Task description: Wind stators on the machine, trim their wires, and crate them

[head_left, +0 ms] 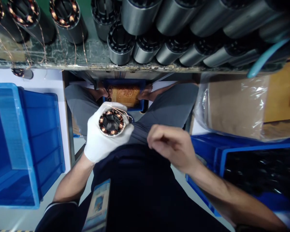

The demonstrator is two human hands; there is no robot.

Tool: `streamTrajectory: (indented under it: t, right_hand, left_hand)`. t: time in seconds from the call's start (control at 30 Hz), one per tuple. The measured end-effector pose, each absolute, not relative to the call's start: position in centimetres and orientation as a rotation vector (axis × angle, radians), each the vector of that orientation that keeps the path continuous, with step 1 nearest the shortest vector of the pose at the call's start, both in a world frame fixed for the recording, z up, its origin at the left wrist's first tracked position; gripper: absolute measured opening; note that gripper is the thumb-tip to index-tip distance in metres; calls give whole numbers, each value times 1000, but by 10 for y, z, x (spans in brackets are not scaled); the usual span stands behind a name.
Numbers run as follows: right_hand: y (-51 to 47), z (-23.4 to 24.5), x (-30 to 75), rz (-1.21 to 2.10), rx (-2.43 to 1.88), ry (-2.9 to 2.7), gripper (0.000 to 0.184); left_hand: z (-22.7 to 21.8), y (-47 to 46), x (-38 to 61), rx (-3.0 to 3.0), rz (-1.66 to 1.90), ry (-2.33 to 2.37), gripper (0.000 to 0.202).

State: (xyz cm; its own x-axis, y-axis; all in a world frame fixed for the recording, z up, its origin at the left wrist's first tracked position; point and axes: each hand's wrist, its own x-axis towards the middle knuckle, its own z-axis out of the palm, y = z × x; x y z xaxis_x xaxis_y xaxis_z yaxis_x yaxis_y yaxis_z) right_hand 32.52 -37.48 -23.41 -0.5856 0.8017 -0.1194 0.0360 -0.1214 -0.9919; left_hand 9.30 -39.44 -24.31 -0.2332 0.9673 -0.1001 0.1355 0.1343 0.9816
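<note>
In a white glove, my left hand (pixel 103 141) is wrapped round a motor stator (pixel 111 123) in front of my lap. Copper windings show in a ring round the stator's open end, which faces up toward me. A loose copper wire (pixel 118 109) runs from it past the gloved fingers. My bare right hand (pixel 172 145) is apart from the stator, to its right, with the fingers curled in. It is slightly blurred, and whatever may be in its fingers is hidden.
A bench edge (pixel 145 68) crosses above my hands. On it stand wound stators (pixel 67 22) with dangling wires and several bare metal stators (pixel 140 16). Blue crates flank me, one left (pixel 38 129), one right (pixel 222 161). Copper scraps (pixel 125 91) lie in a bin between my feet.
</note>
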Motion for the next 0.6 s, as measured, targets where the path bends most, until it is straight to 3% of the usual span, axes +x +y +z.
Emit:
streamTrajectory:
  t: [0.07, 0.1, 0.2, 0.27, 0.4, 0.6]
  right_hand:
    - [-357, -226, 315, 1845, -1041, -1401, 13]
    - [-348, -223, 308, 1907, -1058, -1340, 19]
    - [-330, -212, 290, 1983, -1059, -1336, 20]
    - [-326, -207, 284, 1842, -1089, -1445, 16]
    - [-332, -204, 286, 1487, -1075, -1653, 17]
    - [-329, -216, 307, 1593, -1084, -1467, 14]
  left_hand:
    - [-232, -400, 94, 1312, 1128, 1513, 70]
    - [-227, -403, 96, 1386, 1096, 1508, 81]
    - [-217, -411, 103, 1451, 1043, 1503, 95]
    - [-216, -415, 110, 1422, 1010, 1535, 90]
    - [-222, -419, 122, 1422, 1159, 1653, 60]
    - [-230, -418, 119, 1428, 1542, 1520, 46]
